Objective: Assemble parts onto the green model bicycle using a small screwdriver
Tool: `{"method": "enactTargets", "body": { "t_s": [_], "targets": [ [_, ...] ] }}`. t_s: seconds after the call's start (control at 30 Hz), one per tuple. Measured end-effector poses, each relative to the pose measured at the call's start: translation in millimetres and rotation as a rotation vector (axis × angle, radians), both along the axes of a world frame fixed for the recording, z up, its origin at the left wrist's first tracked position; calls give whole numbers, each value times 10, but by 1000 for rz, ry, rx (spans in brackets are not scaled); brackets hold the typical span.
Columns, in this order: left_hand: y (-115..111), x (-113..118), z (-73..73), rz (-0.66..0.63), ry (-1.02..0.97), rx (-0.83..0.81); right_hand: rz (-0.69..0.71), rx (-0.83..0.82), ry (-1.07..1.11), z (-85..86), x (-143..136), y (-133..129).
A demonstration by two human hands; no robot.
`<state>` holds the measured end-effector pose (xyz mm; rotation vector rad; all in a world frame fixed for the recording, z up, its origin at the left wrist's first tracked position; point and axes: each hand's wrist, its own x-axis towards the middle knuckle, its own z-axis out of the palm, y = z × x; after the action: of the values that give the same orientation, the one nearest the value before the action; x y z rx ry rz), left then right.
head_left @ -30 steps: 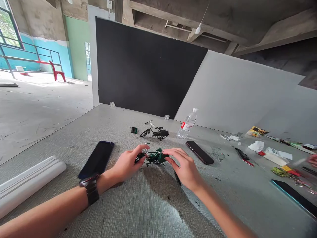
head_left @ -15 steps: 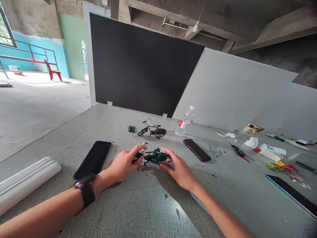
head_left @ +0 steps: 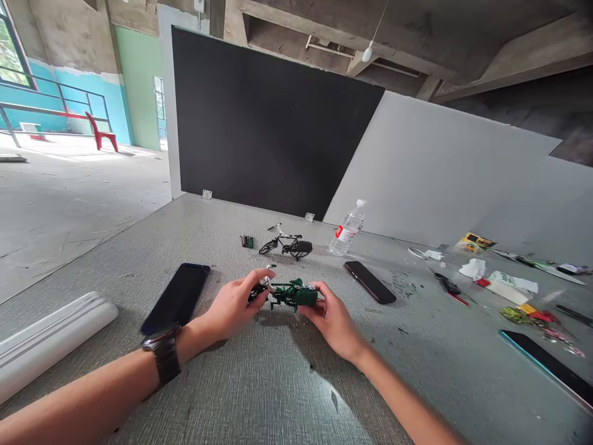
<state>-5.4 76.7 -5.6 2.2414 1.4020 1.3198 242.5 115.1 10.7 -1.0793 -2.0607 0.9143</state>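
Both hands grip the green bike (head_left: 287, 293) just above the near bench (head_left: 278, 383), left hand (head_left: 234, 306) at its front, right hand (head_left: 331, 318) at its rear, seemingly assembled like the black bike (head_left: 287, 246) standing farther off.

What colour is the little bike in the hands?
Dark green, with some silver at the front. The head view shows the bike best, held by both hands.
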Motion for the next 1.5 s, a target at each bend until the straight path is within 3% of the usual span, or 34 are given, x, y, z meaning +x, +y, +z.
{"method": "enactTargets", "body": {
  "t_s": [0.6,0.9,1.27,1.5],
  "targets": [
    [85,3,-84,98,-46,-5,-134,93,63,-203,182,232],
    [73,29,-89,56,43,8,-228,179,34,-317,308,401],
    [88,17,-73,122,130,-1,-320,465,-90,-301,300,299],
    [73,22,-47,113,146,-25,-319,529,-156,-360,275,291]
  ]
}}
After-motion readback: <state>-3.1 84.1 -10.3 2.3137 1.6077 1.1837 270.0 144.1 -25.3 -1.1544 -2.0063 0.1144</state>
